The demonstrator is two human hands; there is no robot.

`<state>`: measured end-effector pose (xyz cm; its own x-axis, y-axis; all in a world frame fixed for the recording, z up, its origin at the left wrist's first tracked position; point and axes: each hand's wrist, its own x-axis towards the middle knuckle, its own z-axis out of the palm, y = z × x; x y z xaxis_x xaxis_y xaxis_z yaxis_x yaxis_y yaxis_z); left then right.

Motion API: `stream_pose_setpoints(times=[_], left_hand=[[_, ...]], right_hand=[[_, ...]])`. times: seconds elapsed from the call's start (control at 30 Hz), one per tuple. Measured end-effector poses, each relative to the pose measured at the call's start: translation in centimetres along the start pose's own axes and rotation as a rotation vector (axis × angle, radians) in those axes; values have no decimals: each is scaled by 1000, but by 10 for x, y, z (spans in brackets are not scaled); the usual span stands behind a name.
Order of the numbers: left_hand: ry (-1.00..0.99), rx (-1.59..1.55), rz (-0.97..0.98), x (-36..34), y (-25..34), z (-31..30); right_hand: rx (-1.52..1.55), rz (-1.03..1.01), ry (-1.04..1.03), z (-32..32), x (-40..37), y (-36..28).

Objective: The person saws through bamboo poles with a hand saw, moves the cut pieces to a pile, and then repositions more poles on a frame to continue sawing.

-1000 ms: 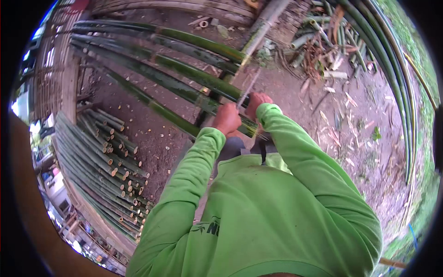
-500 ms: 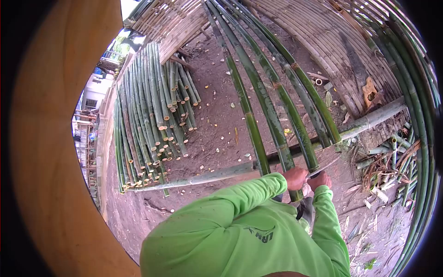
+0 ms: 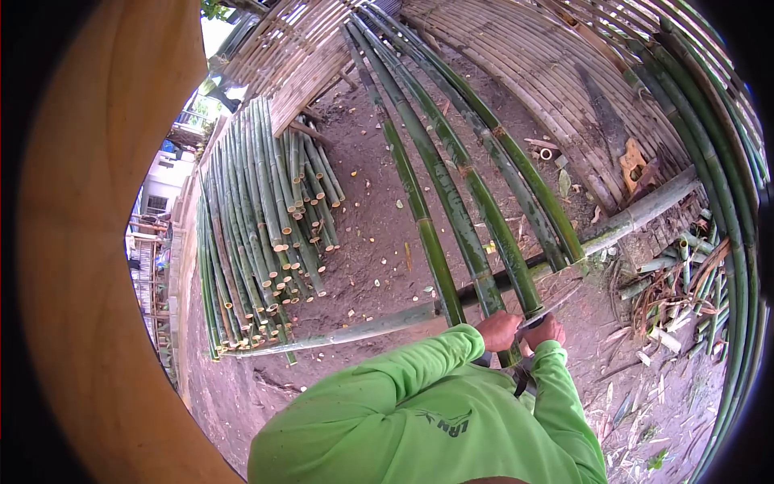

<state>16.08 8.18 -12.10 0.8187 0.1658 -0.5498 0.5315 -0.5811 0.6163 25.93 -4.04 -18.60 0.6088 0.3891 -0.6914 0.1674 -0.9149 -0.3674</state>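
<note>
My left hand (image 3: 499,330) is closed around the near part of a green bamboo pole (image 3: 463,218), its sleeve bright green. Just to its right, my right hand (image 3: 547,333) is also closed, on what looks like a long knife (image 3: 562,300). The thin pale blade slants up and to the right, across the near end of another bamboo pole (image 3: 506,246); its handle is hidden by my fingers. More poles lie alongside, including one to the left (image 3: 427,234) and a pair to the right (image 3: 536,181). All slope away from me over a crosswise bamboo rail.
The crosswise rail (image 3: 375,324) runs in front of me. A large stack of cut bamboo (image 3: 262,218) lies left. A handsaw (image 3: 633,165) rests on a slatted bamboo panel (image 3: 516,77) at right. Bamboo scraps (image 3: 685,278) and long upright poles (image 3: 730,202) are further right.
The view has shifted slightly, so the poles and stack sit lower in it. Both hands keep nearly the same place by the pole ends, still closed.
</note>
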Motion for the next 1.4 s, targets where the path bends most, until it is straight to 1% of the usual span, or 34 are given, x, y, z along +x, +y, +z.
stream_pose_setpoints(times=[0.07, 0.1, 0.17, 0.23, 0.33, 0.43, 0.5, 0.53, 0.57, 0.6, 0.67, 0.77, 0.83, 0.9, 1.0, 1.07, 1.1, 1.13, 1.17, 1.2, 1.23, 1.27, 1.3, 1.33, 1.37, 1.4], left_hand=[[-16, 6, -7, -11, 16, -12], [-15, 32, 16, -26, 15, -16], [-57, 60, -45, -72, 26, -44], [-81, 18, -140, -117, 35, -67], [-78, 46, -82, -135, 24, -64], [-38, 50, -129, -112, 35, -67], [-44, -48, -151, -68, 9, -41], [-33, 62, -65, -42, -2, -10], [-14, 188, 47, -12, -5, 6], [35, 117, 55, 0, 18, 2], [39, 130, 66, 11, 15, 6], [-32, 61, 21, -34, 19, -23], [36, 38, 66, -88, 18, -45], [-90, 23, -84, -127, 34, -75], [-6, -7, -40, -119, 26, -63], [-2, 117, 51, -52, 4, -29], [23, 160, 71, -18, 8, -15], [34, 195, 112, 12, 15, -3], [31, 240, 78, 30, 12, 6], [-1, 292, 59, 38, 13, 16], [-37, 158, 46, 25, 23, 3], [2, 163, 119, 25, 3, 16], [111, 68, 2, -1, 19, 8], [40, 29, 4, -21, 10, 5], [60, 125, 33, -50, 26, -13], [22, 25, 43, -76, 47, -35]], right_hand=[[-43, -5, 2, 0, 3, 7], [-10, 4, 12, -6, -1, 3], [-11, 4, 16, -5, 1, 4], [-34, 6, 23, 6, 11, 13], [-58, -9, 23, 5, 11, 12], [-73, 15, 23, 8, 15, 13], [-31, 3, -5, -3, 15, 6], [-24, 3, -9, -12, 13, 10], [13, 4, 41, -9, 13, 12], [2, 31, 64, -10, 11, 9], [-4, 54, 50, -13, 5, 3], [-6, 10, 124, 0, 14, 14], [-6, 13, 101, 1, 18, 18], [-26, 30, 39, -9, 12, 10], [-52, 46, 38, -8, 13, 10], [-52, -2, 45, -9, 7, 5], [-54, -13, 62, -14, 5, 5], [65, -10, 12, -14, 11, 13], [46, 25, 38, 1, 27, 27], [18, 16, 27, -18, 10, 16], [41, 7, 9, -19, 9, 21], [57, 67, -82, -31, 4, 16], [70, 66, 3, -6, 22, 31], [88, 65, 41, -10, 19, 33], [90, 67, 21, -11, 18, 33], [88, 53, -4, -13, 20, 35]])
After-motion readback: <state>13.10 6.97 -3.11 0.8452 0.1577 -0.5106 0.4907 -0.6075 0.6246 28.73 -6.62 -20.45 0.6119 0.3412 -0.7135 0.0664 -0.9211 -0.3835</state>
